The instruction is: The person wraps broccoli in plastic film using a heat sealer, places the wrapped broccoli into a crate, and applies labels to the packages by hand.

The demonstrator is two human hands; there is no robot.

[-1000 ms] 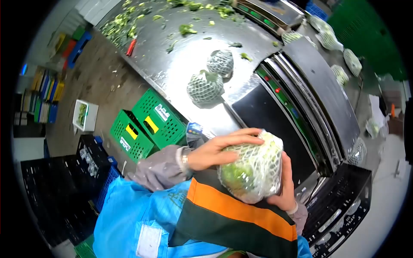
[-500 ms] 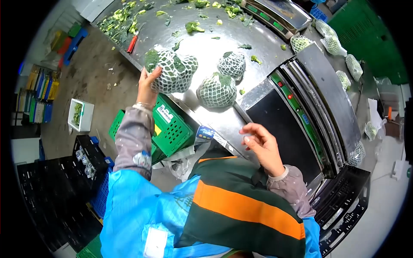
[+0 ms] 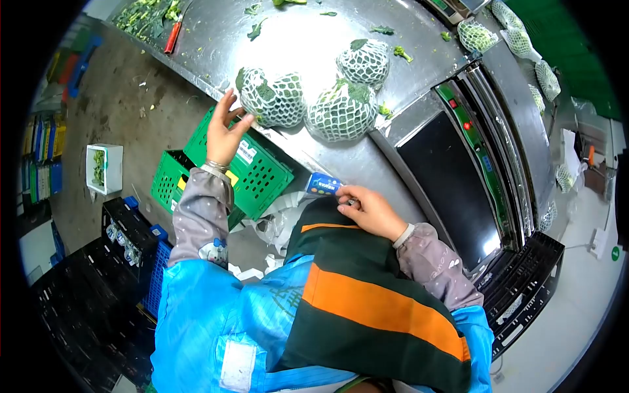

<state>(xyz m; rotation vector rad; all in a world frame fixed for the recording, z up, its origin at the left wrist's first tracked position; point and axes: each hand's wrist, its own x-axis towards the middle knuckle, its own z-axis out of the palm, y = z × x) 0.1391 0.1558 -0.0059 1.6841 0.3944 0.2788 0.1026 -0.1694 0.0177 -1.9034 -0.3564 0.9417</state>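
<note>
My left hand [image 3: 226,133] is open, fingers spread, at the near left side of a head of broccoli in white foam netting [image 3: 280,99]. That broccoli rests on the metal table near its edge. Two more netted broccoli heads, a near one [image 3: 342,112] and one behind it [image 3: 364,63], sit to its right. My right hand [image 3: 373,213] is low at the table's front edge, in front of my apron. Its thumb and fingers are pinched together at the right end of a small blue printed packet [image 3: 322,184].
The metal table [image 3: 216,39] carries leaf scraps and a red-handled knife [image 3: 173,37]. A wrapping machine with a black plate [image 3: 452,177] stands right, with netted broccoli [image 3: 477,36] beyond. Green crates [image 3: 262,180] sit below the table edge; black crates [image 3: 92,275] are at left.
My left hand has set the netted broccoli down beside the others and let go. My right hand has moved left to the blue packet, fingers closing at it. The view has shifted.
</note>
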